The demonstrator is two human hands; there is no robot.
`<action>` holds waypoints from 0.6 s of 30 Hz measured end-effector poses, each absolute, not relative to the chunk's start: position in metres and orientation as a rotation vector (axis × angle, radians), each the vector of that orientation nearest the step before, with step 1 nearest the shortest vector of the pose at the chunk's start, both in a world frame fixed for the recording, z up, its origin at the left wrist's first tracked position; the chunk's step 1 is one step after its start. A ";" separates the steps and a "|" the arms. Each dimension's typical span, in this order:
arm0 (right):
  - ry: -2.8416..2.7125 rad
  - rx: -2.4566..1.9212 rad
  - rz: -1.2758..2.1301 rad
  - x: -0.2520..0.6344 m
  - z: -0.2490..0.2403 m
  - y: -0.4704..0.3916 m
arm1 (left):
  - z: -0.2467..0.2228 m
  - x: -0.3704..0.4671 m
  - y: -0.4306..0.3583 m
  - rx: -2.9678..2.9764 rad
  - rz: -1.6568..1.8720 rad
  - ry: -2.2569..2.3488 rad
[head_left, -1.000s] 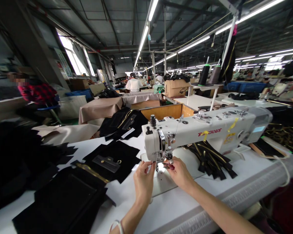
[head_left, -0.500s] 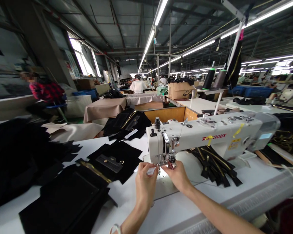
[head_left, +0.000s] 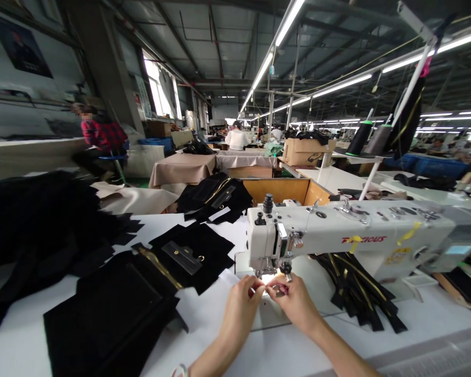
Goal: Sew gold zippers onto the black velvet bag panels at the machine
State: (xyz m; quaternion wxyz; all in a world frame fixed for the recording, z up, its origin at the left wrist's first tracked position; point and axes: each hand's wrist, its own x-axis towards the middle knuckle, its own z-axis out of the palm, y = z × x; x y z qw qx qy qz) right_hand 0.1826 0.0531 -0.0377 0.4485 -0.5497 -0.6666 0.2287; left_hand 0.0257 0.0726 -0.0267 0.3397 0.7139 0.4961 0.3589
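Head view. Surface, smooth and white (head_left: 204,314): bearing a white sewing machine with red lettering (head_left: 314,241), flat black fabric panels with gold fittings (head_left: 215,248) and, under the machine's arm, black zipper strips with gold teeth (head_left: 357,293). Black fabric heap (head_left: 43,225): lying at far left. Left hand (head_left: 241,306): hovering below the machine's head, its grip pinching, tips together, contents too small to tell. Right hand (head_left: 296,303): facing it, its grip curling closed around a small dark metallic object (head_left: 280,291). Room: person in red-and-black checked shirt (head_left: 104,137) sitting leftward; white strip lights (head_left: 290,22) glowing overhead.
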 end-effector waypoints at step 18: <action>-1.517 -1.506 0.618 0.182 -0.038 0.053 | -0.028 0.030 0.082 1.595 0.961 1.491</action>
